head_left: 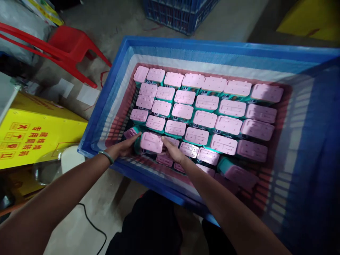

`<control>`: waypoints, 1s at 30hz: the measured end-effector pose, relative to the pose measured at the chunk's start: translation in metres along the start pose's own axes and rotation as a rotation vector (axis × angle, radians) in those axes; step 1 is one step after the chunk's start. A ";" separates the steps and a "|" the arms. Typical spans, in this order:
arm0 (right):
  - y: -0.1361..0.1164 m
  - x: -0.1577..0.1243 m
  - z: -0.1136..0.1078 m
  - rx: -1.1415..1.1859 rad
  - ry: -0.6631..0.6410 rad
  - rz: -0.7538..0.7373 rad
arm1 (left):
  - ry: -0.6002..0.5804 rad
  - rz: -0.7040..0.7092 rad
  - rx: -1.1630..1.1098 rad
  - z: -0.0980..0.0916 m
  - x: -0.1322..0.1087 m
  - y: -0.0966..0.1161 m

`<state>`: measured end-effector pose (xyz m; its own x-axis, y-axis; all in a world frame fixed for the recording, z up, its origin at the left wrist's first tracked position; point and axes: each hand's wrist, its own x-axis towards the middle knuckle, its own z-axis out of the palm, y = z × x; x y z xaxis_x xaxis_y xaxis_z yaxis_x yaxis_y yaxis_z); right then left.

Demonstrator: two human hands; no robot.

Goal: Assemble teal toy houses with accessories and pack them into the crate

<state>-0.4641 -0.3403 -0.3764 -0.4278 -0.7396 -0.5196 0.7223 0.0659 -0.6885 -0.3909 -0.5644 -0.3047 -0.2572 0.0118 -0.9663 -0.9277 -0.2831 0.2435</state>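
Note:
Inside a large blue plastic crate (103, 76), rows of small boxes with pink lids and teal sides stand close together. One pink-lidded box (151, 142) at the near left is between my two hands. My left hand (128, 146) is closed on its left side, with a bracelet on the wrist. My right hand (172, 151) presses on its right side, thumb at the lid's edge and fingers partly hidden below. Another pink-lidded box (240, 175) leans tilted at the near right. A smaller pink-topped box (130, 133) lies tilted beside my left hand.
A red plastic stool (70, 44) stands on the floor at the left. Below it is a yellow box (39, 132) with printed characters. Another blue crate (172, 16) stands beyond the far rim. A black cable (91, 221) lies on the floor near my legs.

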 end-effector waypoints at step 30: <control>-0.066 -0.009 0.014 -0.254 0.364 -0.254 | 0.537 0.719 1.014 0.011 -0.034 0.019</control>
<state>-0.5001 -0.3469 -0.3195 -0.7672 -0.4750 -0.4311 0.4353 0.1080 -0.8938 -0.4029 -0.5594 -0.2658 -0.8457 -0.2771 -0.4561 -0.4830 0.7609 0.4333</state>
